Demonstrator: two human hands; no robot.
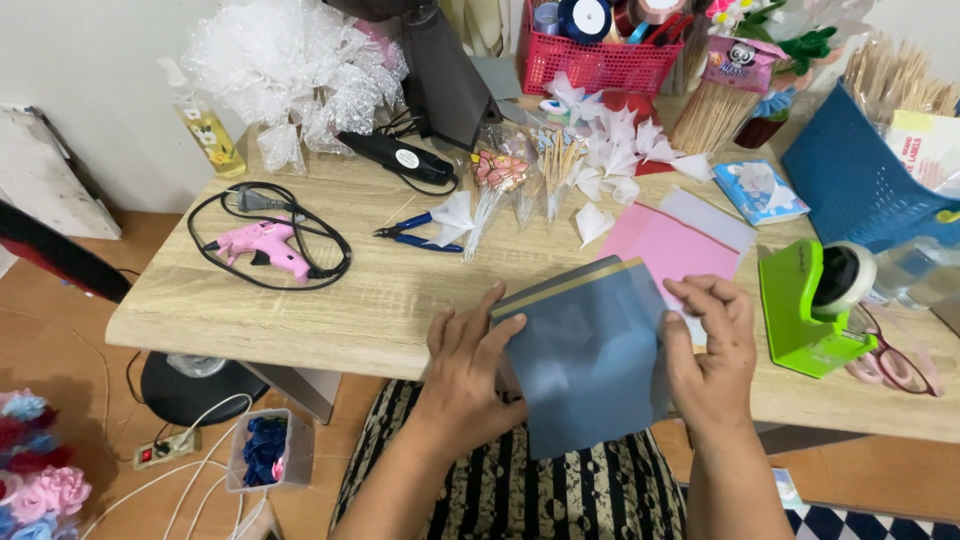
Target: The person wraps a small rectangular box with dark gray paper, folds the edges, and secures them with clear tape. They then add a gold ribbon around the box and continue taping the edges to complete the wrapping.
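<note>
Both hands grip a stack of grey-blue translucent sheets at the near table edge

Left hand is closed on the stack's left side, thumb on top; right hand pinches the right edge, fingers curled. The stack overhangs the wooden table, above the lap. Pink paper sheets lie just beyond it. A green tape dispenser stands at right, a pink glue gun far left, blue-handled pliers between

Bare tabletop open left of the left hand, pink glue gun and looped black cord beyond, blue pliers and white paper pieces ahead, green tape dispenser close beside the right hand, perhaps scissors behind it
</note>
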